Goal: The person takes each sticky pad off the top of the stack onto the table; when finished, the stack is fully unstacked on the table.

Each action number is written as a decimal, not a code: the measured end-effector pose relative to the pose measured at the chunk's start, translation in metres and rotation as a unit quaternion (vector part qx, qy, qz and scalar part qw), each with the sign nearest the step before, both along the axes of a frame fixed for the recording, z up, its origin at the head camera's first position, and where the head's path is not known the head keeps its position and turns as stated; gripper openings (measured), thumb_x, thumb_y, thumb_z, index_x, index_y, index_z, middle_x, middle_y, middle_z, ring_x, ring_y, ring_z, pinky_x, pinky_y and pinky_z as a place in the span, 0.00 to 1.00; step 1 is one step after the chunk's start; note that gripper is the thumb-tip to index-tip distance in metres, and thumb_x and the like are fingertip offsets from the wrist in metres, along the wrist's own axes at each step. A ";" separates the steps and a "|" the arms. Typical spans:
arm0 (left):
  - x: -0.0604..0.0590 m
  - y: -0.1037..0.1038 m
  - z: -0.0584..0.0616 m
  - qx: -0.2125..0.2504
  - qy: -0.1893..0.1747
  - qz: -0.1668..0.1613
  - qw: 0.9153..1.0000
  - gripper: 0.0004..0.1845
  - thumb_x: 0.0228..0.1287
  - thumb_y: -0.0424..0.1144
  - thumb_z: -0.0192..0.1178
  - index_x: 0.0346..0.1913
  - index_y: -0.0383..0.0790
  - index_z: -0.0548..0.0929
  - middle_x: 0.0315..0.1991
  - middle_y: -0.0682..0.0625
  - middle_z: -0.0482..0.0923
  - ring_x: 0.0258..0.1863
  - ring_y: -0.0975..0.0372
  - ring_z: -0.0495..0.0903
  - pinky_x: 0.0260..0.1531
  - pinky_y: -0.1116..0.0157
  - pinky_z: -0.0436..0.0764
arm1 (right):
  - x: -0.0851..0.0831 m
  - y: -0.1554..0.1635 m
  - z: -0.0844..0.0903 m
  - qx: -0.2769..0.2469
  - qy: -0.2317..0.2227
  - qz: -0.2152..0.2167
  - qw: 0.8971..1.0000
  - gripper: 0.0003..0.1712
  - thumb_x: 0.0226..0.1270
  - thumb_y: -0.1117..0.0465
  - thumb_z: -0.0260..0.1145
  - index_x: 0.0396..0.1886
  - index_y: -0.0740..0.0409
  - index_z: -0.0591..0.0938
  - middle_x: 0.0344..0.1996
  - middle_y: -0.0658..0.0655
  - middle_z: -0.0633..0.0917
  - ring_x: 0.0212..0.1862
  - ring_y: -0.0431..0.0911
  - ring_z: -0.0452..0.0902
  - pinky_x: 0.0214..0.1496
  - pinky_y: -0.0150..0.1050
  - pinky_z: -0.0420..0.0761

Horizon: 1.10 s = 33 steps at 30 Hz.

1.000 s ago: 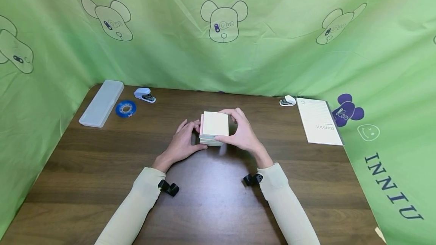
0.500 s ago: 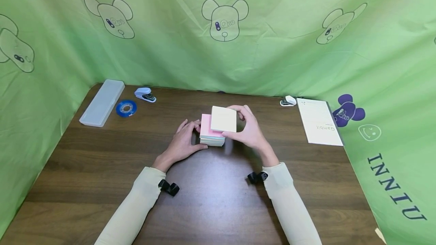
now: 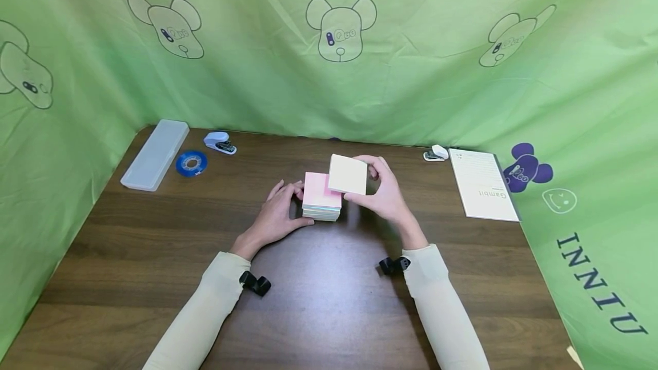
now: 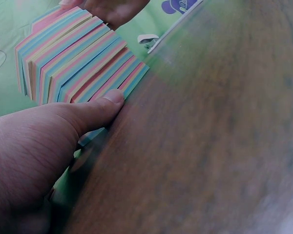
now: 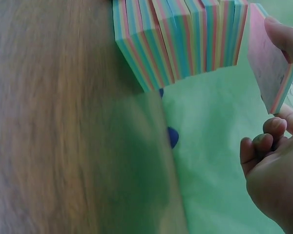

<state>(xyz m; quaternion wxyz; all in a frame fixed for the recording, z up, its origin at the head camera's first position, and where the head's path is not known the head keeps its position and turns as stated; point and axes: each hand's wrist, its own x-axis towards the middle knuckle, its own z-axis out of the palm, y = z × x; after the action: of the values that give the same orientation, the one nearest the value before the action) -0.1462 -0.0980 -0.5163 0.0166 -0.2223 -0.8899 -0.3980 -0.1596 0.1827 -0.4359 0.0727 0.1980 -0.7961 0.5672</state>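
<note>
A block of multicoloured sticky notes [image 3: 322, 201] with a pink top sheet lies mid-table. My left hand [image 3: 277, 213] holds its left side, the thumb [image 4: 98, 108] pressed against the lower front edge of the block [image 4: 78, 53]. My right hand [image 3: 385, 192] pinches a thinner, cream-topped slice of notes [image 3: 348, 175], lifted just above and to the right of the block. In the right wrist view this slice [image 5: 271, 63] is tilted beside the block [image 5: 185, 39], a small gap between them.
On the brown table [image 3: 319, 301], a clear plastic case [image 3: 154, 154], a blue tape roll [image 3: 191, 163] and a stapler [image 3: 220, 143] lie at the back left. A small white stapler [image 3: 434, 153] and a lined notepad [image 3: 482, 183] lie at the back right. Green cloth walls surround the table.
My right hand has lifted the cream-topped slice off the block and carried it up and to the right, baring the pink sheet. The left hand has stayed put.
</note>
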 end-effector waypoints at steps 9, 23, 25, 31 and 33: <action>0.001 -0.001 0.002 0.001 -0.001 0.001 1.000 0.33 0.57 0.41 0.88 0.53 0.35 0.73 0.76 0.34 0.76 0.80 0.43 0.72 0.89 0.45 0.48 | 0.001 0.007 0.005 -0.006 -0.005 -0.014 1.000 0.41 0.52 0.77 0.83 0.67 0.77 0.78 0.43 0.65 0.71 0.47 0.61 0.62 0.50 0.41 0.63; 0.000 0.000 0.000 0.001 0.005 0.001 1.000 0.33 0.56 0.42 0.88 0.53 0.35 0.73 0.76 0.34 0.76 0.80 0.44 0.72 0.89 0.46 0.48 | -0.034 0.041 -0.041 0.027 -0.047 -0.051 0.997 0.44 0.53 0.69 0.88 0.72 0.62 0.80 0.49 0.55 0.74 0.51 0.49 0.64 0.56 0.37 0.65; 0.000 0.000 0.000 0.001 0.005 0.003 1.000 0.34 0.56 0.41 0.88 0.52 0.35 0.73 0.76 0.34 0.77 0.80 0.44 0.72 0.89 0.46 0.49 | -0.038 0.045 -0.044 0.029 -0.050 -0.049 0.997 0.45 0.54 0.67 0.88 0.72 0.61 0.80 0.51 0.56 0.76 0.52 0.51 0.65 0.58 0.39 0.66; 0.000 0.001 -0.001 0.001 -0.002 -0.001 1.000 0.34 0.57 0.42 0.88 0.53 0.35 0.73 0.77 0.33 0.76 0.80 0.44 0.72 0.89 0.46 0.48 | -0.048 0.054 -0.048 0.099 -0.048 -0.054 0.992 0.45 0.54 0.61 0.90 0.72 0.57 0.80 0.51 0.61 0.77 0.52 0.57 0.67 0.56 0.46 0.67; 0.000 0.000 -0.001 0.003 -0.003 0.001 1.000 0.34 0.56 0.42 0.88 0.53 0.35 0.73 0.77 0.33 0.76 0.80 0.44 0.72 0.89 0.46 0.48 | -0.052 0.056 -0.049 0.155 -0.040 -0.057 0.985 0.46 0.54 0.55 0.91 0.72 0.54 0.80 0.50 0.61 0.78 0.52 0.57 0.68 0.56 0.47 0.69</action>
<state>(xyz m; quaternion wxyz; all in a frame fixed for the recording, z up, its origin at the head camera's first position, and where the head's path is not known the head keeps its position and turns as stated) -0.1459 -0.0976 -0.5168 0.0144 -0.2203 -0.8888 -0.4016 -0.2114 0.2386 -0.4851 0.0412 0.1381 -0.8867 0.4393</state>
